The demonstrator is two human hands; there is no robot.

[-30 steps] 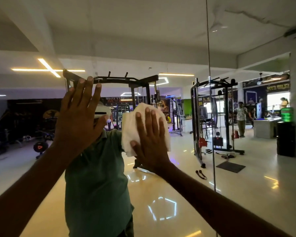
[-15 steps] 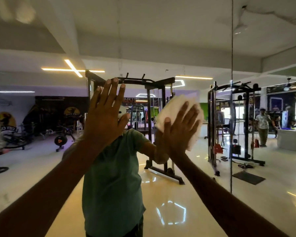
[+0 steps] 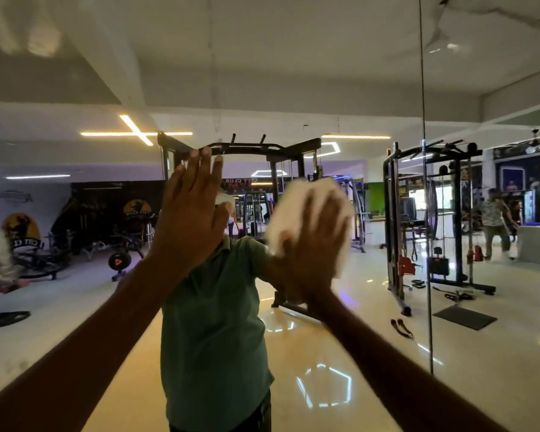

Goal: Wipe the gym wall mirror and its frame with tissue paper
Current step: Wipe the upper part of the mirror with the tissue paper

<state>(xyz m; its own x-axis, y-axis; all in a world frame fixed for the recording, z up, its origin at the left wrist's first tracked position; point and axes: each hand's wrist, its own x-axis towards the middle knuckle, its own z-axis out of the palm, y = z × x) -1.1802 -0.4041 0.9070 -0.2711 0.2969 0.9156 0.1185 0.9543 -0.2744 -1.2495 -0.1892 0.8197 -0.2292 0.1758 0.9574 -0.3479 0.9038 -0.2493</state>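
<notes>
Pressing the tissue paper (image 3: 309, 213) flat against the mirror (image 3: 371, 73), the right hand (image 3: 317, 244) has its fingers extended over the wad, blurred with motion. The left hand (image 3: 190, 213) is braced on the glass, fingers straight, holding nothing. Risk: the bare left palm may print fresh smears onto the glass. Risk: the wad, held by pressure alone, may slip out. The frame is not identifiable here; only a vertical seam (image 3: 424, 244) shows.
</notes>
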